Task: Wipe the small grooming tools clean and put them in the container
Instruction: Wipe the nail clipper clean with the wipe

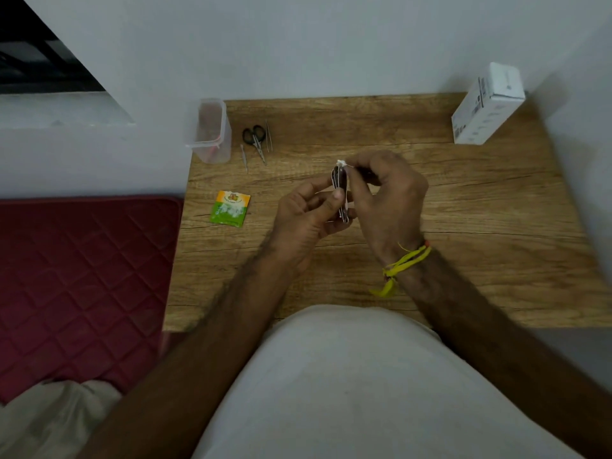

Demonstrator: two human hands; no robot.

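1. Head view, work in hand: the left hand [306, 210] grips a metal nail clipper [341, 193] between thumb and fingers, held above the wooden table [463, 210]. The right hand [384, 193] pinches a small white wad [341, 164], apparently cotton, against the far end of the clipper. Judged step: wiping this tool.

2. Head view, tools waiting: small scissors [254, 137] with black handles lie on the table just beside the container. Two slim metal tools lie near them, one tweezer-like piece [269, 137] to the right of the scissors and one thin piece [244, 157] to the left. None is in a hand.

3. Head view, container: the clear plastic container [209, 130] stands upright and uncovered at the far left corner of the table. Something reddish shows low inside it; whether that is a finished tool cannot be told.

4. Head view, supplies: a green and orange packet [230, 208] lies left of the hands.

5. Assessment: early to middle stage. One tool is under cleaning; at least three appear untreated and unplaced.
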